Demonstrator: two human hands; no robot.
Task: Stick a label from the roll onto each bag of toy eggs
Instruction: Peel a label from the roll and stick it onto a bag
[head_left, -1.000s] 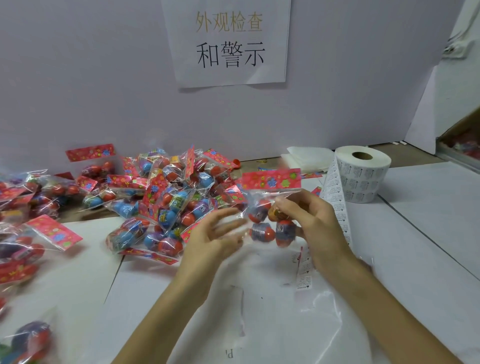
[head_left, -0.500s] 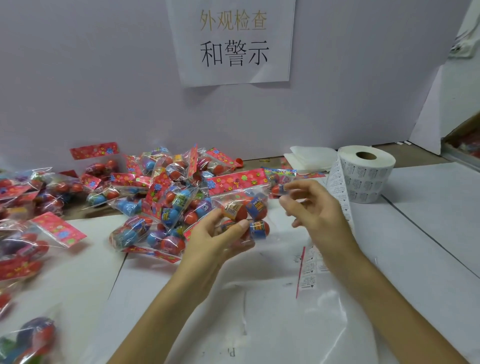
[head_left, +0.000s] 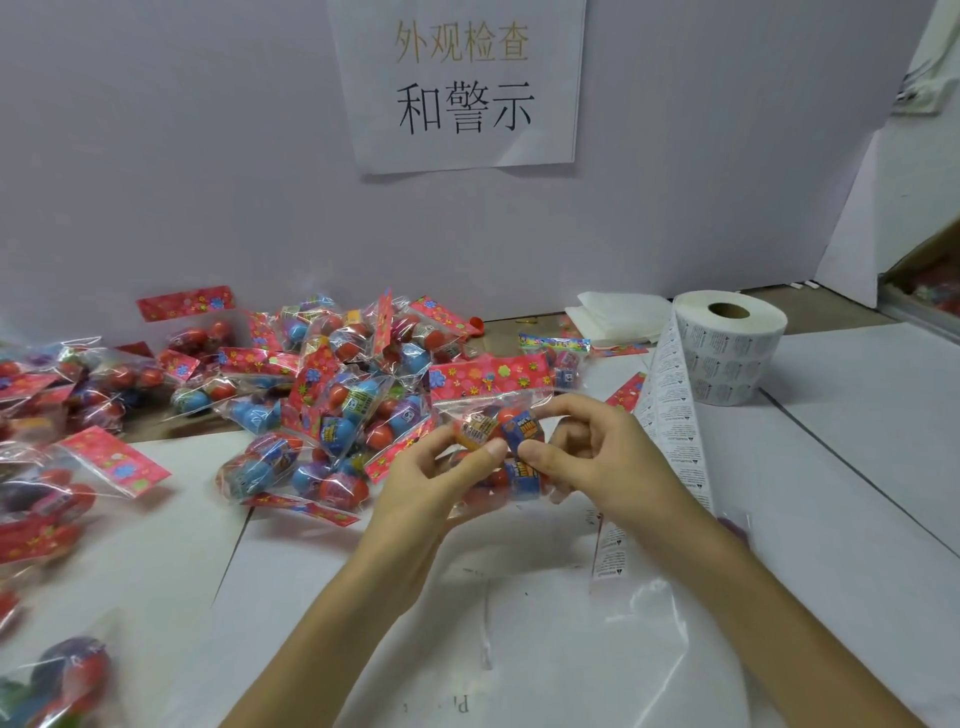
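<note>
A clear bag of toy eggs with a red flowered header is held up over the table by both hands. My left hand grips it from below with the thumb on the front. My right hand pinches its right side, thumb pressed on a blue egg. The white label roll stands at the right, and its strip of labels trails down behind my right wrist. A heap of more egg bags lies at centre left.
More bags lie along the left edge and at the bottom left corner. A loose clear plastic sheet covers the table in front of me. Folded white paper sits behind the roll. A wall with a paper sign closes the back.
The bag passed from my right hand into my left hand and dropped lower. My right hand let go briefly and has now come back onto the bag's right side.
</note>
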